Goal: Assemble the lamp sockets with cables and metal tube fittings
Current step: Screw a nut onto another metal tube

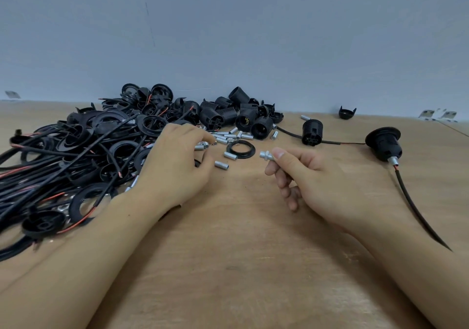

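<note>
My right hand (312, 176) pinches a short metal tube fitting (266, 155) between thumb and forefinger, its free end pointing left, a little above the table. My left hand (177, 166) lies over the edge of the parts heap with curled fingers; its fingertips touch the loose metal tubes (228, 137). Whether it holds one I cannot tell. A black threaded ring (240, 149) lies flat between the two hands. An assembled socket (384, 144) with a cable lies at the right. Black socket bodies (243, 118) are heaped at the back.
A big tangle of black cables and rings (63, 156) covers the left of the wooden table (241, 252). A socket body on a cable (312, 132) and a lone black cap (347, 112) lie toward the back right. A grey wall (228, 36) closes the far edge.
</note>
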`<state>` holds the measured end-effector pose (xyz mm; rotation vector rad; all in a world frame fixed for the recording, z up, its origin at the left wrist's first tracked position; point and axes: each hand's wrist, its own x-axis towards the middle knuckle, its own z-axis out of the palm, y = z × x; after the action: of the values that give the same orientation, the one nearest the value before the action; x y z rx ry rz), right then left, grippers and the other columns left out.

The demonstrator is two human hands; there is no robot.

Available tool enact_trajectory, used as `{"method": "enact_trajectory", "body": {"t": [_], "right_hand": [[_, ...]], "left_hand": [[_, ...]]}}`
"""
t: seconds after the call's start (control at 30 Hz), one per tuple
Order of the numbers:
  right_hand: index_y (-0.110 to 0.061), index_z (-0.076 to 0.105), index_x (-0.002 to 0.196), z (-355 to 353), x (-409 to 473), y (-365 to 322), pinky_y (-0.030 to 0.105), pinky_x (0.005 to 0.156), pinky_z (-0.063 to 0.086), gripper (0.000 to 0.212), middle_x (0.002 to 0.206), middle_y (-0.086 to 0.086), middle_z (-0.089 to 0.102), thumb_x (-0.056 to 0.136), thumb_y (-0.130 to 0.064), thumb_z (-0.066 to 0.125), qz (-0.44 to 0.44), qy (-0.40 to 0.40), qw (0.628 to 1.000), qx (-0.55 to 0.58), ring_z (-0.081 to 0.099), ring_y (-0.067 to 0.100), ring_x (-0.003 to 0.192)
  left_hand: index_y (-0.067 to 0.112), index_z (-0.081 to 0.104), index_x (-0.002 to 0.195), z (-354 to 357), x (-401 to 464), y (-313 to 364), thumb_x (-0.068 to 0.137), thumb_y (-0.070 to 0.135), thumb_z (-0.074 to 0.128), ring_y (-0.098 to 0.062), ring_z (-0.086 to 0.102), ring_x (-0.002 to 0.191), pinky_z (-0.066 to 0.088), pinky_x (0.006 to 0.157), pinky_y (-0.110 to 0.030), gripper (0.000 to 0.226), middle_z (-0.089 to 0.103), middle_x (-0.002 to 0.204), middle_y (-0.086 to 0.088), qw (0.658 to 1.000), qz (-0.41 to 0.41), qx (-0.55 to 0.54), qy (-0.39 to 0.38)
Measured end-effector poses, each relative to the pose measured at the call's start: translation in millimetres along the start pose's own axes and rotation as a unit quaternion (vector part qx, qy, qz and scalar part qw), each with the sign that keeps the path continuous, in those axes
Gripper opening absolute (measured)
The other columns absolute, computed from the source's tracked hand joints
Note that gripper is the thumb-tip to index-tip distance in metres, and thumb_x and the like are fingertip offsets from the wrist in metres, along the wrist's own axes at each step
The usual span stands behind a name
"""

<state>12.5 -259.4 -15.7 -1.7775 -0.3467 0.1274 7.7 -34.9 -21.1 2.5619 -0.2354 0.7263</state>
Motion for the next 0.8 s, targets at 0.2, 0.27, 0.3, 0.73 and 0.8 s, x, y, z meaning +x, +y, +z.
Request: {"method": "enact_trajectory", "body": {"t": [0.2, 0.27, 0.3, 0.73, 0.8], "right_hand": [[-0.012, 0.069, 0.076, -5, 3, 3, 0.029, 0.041, 0.041, 0.037, 0.058, -0.004, 0.053, 0.099, -0.037, 0.051, 0.003, 0.03, 1.0, 0.004, 0.049, 0.013, 0.051], [-0.014, 0.069, 0.075, -6, 3, 3, 0.028, 0.041, 0.042, 0.037, 0.058, -0.004, 0.053, 0.098, -0.037, 0.052, 0.003, 0.03, 1.0, 0.001, 0.049, 0.013, 0.051], [-0.014, 0.069, 0.074, -7, 3, 4, 0.028, 0.041, 0.042, 0.037, 0.058, -0.004, 0.053, 0.098, -0.037, 0.052, 0.003, 0.031, 1.0, 0.001, 0.049, 0.012, 0.051], [-0.013, 0.068, 0.076, -8, 5, 6, 0.025, 0.039, 0.04, 0.035, 0.056, -0.004, 0.054, 0.098, -0.036, 0.054, 0.004, 0.021, 1.0, 0.004, 0.047, 0.013, 0.048], [-0.014, 0.068, 0.076, -10, 6, 6, 0.025, 0.039, 0.04, 0.034, 0.056, -0.004, 0.054, 0.098, -0.036, 0.054, 0.005, 0.025, 1.0, 0.005, 0.048, 0.012, 0.048]], "left_hand": [[0.019, 0.067, 0.111, 7, 39, 17, 0.091, 0.022, 0.056, -0.021, 0.051, 0.111, 0.042, 0.096, -0.035, 0.023, 0.067, 0.11, 0.002, 0.997, 0.043, 0.04, -0.048], [0.016, 0.065, 0.118, 14, 63, 22, 0.091, 0.021, 0.055, -0.02, 0.055, 0.112, 0.045, 0.096, -0.034, 0.029, 0.066, 0.116, 0.0, 0.995, 0.035, 0.049, -0.083], [0.015, 0.064, 0.121, 18, 73, 25, 0.092, 0.02, 0.054, -0.02, 0.057, 0.113, 0.046, 0.097, -0.035, 0.031, 0.066, 0.119, -0.002, 0.993, 0.032, 0.054, -0.098], [0.012, 0.051, 0.087, 100, 164, 67, 0.094, 0.016, 0.044, -0.027, 0.05, 0.089, 0.039, 0.067, -0.034, 0.01, 0.056, 0.1, -0.01, 0.955, 0.087, 0.154, -0.24], [0.012, 0.057, 0.097, 108, 165, 66, 0.09, 0.009, 0.049, -0.027, 0.052, 0.092, 0.036, 0.067, -0.032, 0.01, 0.057, 0.099, -0.008, 0.952, 0.094, 0.179, -0.229]]}}
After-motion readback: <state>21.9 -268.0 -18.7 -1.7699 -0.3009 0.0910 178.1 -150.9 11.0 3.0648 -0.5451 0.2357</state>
